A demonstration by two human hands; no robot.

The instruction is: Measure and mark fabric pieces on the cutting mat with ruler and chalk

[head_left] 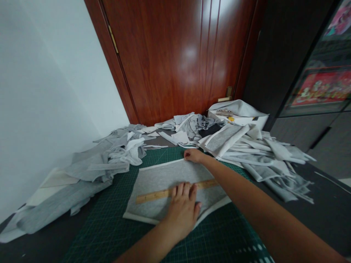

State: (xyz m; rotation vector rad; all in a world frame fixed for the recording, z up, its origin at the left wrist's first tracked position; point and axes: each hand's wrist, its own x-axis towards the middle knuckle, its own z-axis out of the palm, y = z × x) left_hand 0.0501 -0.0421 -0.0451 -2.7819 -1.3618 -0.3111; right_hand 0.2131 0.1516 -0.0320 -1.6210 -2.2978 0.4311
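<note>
A piece of light grey fabric (pixel 159 180) with folded white edges lies on a green cutting mat (pixel 106 215). A wooden ruler (pixel 149 197) rests slantwise across the fabric. My left hand (pixel 184 208) lies over the ruler's middle, its fingers stretched out and pressing down, so part of the ruler is hidden. At the far edge of the fabric, my right hand (pixel 193 155) has its fingers closed in a pinch at the border. What lies between those fingertips is small and partly hidden, but the fabric edge runs into them.
Heaped grey and white cloth scraps (pixel 109 157) lie along the wall at left. More fabric pieces (pixel 255 149) are stacked at right, in front of a white box (pixel 241 118). Behind stand a reddish wooden door (pixel 170 58) and a dark cabinet (pixel 307 135).
</note>
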